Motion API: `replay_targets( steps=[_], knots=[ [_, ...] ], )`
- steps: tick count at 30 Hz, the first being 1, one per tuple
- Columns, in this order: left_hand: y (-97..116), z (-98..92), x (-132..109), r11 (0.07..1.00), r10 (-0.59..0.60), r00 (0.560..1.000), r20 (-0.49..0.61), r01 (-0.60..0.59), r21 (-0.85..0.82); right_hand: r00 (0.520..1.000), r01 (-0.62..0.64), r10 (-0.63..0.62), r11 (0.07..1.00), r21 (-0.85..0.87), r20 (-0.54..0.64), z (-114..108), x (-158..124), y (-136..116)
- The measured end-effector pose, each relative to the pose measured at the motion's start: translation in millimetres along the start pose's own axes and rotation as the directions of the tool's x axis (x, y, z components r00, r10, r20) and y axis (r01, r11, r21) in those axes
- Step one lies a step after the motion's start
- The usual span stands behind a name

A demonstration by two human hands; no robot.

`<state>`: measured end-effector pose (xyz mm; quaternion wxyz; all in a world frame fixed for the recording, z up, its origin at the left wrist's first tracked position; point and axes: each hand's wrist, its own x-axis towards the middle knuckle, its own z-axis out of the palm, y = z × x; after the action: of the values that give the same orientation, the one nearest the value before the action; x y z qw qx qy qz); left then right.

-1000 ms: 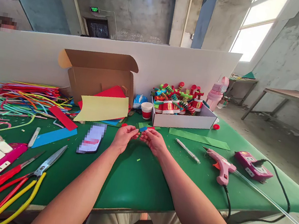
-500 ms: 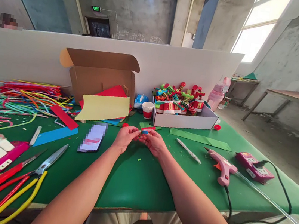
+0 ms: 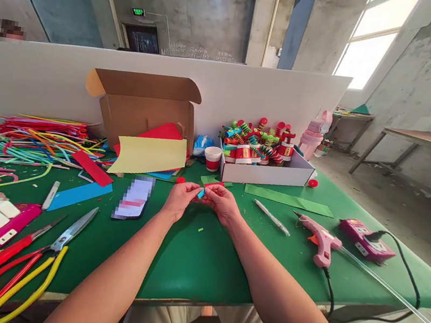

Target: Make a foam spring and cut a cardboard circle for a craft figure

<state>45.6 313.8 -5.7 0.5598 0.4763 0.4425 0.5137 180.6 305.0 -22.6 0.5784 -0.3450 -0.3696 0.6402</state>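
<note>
Between the fingertips of both hands is a small piece of blue paper, pinched over the middle of the green table. My left hand grips it from the left with closed fingers. From the other side my right hand pinches it too; the fingers hide part of the piece. Just behind the hands lie a red cap-like disc, a red piece and some green paper scraps. A phone rests left of my left hand, and a white pen lies right of my right hand.
Scissors with red and yellow handles lie front left, beside a magenta power strip. Pipe cleaners are heaped behind. At right are a pink glue gun and its cable. A white box of figures stands at the back.
The blue paper piece has turned between my fingertips, from lying roughly level to slanting, and shows a lighter face. Both hands stay in nearly the same place.
</note>
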Motion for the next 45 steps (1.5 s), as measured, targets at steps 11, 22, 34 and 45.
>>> replay_targets(
  steps=[11,22,34,45],
  knots=[
    [-6.0,-4.2,2.8,1.000,-0.007,0.998,0.063,0.006,0.008,0.996,0.063,-0.069,0.992,-0.105,-0.058,4.2,-2.2,-2.3],
    [0.9,-2.2,-4.7,0.994,-0.014,0.967,0.253,0.041,-0.103,0.987,0.098,-0.092,0.994,0.040,-0.130,3.7,-0.3,-7.2],
    [-6.6,-3.8,2.2,0.999,-0.024,0.998,0.066,0.026,-0.034,0.998,-0.046,0.046,0.999,-0.006,-0.050,3.0,-2.9,-5.1],
    [-5.6,-4.1,2.2,1.000,-0.003,0.999,0.045,0.003,0.003,0.998,-0.026,0.025,0.999,-0.027,-0.057,-0.8,1.1,-1.7]
  ],
)
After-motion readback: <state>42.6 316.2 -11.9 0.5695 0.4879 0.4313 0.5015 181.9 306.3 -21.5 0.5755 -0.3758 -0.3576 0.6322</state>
